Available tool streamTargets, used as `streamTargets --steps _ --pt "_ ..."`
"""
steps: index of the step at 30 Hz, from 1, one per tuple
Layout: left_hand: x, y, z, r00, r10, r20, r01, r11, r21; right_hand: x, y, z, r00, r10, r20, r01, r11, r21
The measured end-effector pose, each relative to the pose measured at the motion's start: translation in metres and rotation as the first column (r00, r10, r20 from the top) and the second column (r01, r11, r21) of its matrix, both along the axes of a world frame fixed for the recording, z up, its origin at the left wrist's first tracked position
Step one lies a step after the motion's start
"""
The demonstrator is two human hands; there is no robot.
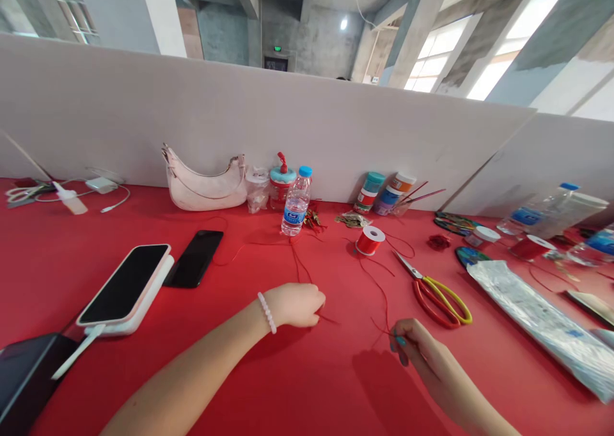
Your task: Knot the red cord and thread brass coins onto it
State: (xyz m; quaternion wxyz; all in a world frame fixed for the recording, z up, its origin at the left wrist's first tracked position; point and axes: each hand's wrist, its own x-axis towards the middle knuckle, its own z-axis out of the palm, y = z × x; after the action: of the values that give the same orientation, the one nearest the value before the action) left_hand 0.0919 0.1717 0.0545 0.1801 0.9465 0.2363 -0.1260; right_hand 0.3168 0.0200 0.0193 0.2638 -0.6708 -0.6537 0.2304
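My left hand (298,303), with a beaded bracelet (267,312) on its wrist, is closed low over the red table; a red cord (296,257) runs from its fingers toward the water bottle (296,206). My right hand (416,346) pinches another red cord (381,289) between thumb and finger, just above the table. That cord leads back to near the red spool (369,240), and a short end sticks out beside the fingertips. Scissors (434,292) with red and yellow handles lie beyond my right hand, blades slightly apart.
Left of my hands are a black phone (195,259) and a white-cased phone (125,289) with a cable. A pale handbag (206,183) and paint bottles (369,192) stand along the white partition (288,116). To the right lies a plastic-wrapped packet (542,321).
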Motion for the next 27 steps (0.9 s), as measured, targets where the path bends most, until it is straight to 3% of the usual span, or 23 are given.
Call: streamTargets --steps 3,7,9,12,15,18,21,23,27 --pt "0.001 -0.011 0.015 0.990 -0.064 -0.124 0.053 0.994 -0.093 -0.006 0.011 0.005 0.999 0.050 -0.005 -0.051 0.998 -0.023" --pt "-0.007 -0.006 0.033 0.971 -0.130 -0.200 0.056 0.940 -0.336 -0.020 0.042 0.020 0.987 0.153 0.057 -0.152 0.988 -0.021" --pt "-0.019 0.005 0.039 0.985 0.007 -0.174 -0.056 0.959 -0.279 -0.030 0.065 0.026 0.971 0.211 0.112 -0.214 0.977 0.015" --pt "-0.041 0.027 0.042 0.952 0.300 0.054 -0.298 0.954 -0.042 -0.052 0.104 0.032 0.949 0.265 0.170 -0.281 0.957 0.075" --pt "-0.055 0.046 0.038 0.917 0.362 0.165 -0.367 0.930 0.000 -0.079 0.139 0.032 0.946 0.284 0.158 -0.309 0.937 0.163" --pt "-0.061 0.061 0.027 0.915 0.379 0.138 -0.383 0.924 0.007 -0.104 0.164 0.026 0.932 0.324 0.163 -0.354 0.909 0.219" --pt "-0.067 0.076 0.015 0.885 0.461 -0.060 -0.463 0.886 -0.017 -0.114 0.175 0.010 0.922 0.352 0.160 -0.382 0.893 0.239" --pt "-0.075 0.086 0.009 0.839 0.524 -0.148 -0.533 0.846 -0.021 -0.111 0.179 -0.005 0.930 0.333 0.157 -0.365 0.893 0.264" --pt "-0.098 0.103 0.003 0.743 0.654 -0.141 -0.653 0.755 0.064 -0.094 0.184 -0.034 0.956 0.285 0.075 -0.294 0.899 0.324"
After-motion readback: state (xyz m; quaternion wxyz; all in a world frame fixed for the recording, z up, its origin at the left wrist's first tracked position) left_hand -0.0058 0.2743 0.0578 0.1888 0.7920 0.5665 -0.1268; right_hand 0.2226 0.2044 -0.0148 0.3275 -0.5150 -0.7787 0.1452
